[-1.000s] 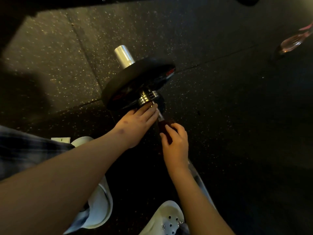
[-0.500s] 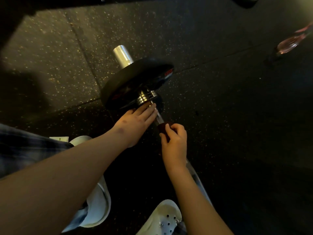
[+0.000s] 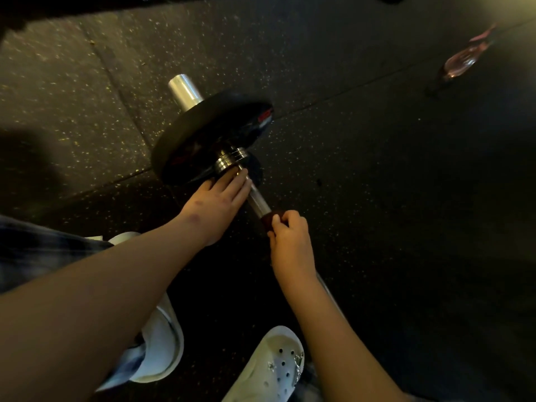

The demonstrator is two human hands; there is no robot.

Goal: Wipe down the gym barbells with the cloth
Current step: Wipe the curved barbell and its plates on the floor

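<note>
Barbell [image 3: 258,203] is lying on the rubber floor [image 3: 87,97], running from between the person's feet up to a black weight plate [image 3: 203,137], with the chrome sleeve end [image 3: 185,91] projecting beyond the plate. Right hand [image 3: 290,239] is curling round a dark red cloth [image 3: 268,219] and pinching it about the shaft, a little below the collar [image 3: 230,161]. Left hand [image 3: 216,203] is lying with fingers straight and together, fingertips resting against the shaft at the collar and holding nothing. Risks, as judged: the bar is sitting on a round plate and appears free to roll, so a firm stroke of the cloth could be shifting it toward the white shoes [image 3: 275,369] placed close on either side, and the flat left hand is offering only light bracing. Fingertips beside the collar could be getting nipped if the bar turns. The cloth is covering only a short stretch, so patches may be going unwiped in this dim light. Flooring is dark speckled rubber matting with seams showing. What looks like a pinkish bottle [image 3: 461,60] is sitting on it well apart, far right. Room edges are falling into shadow.
</note>
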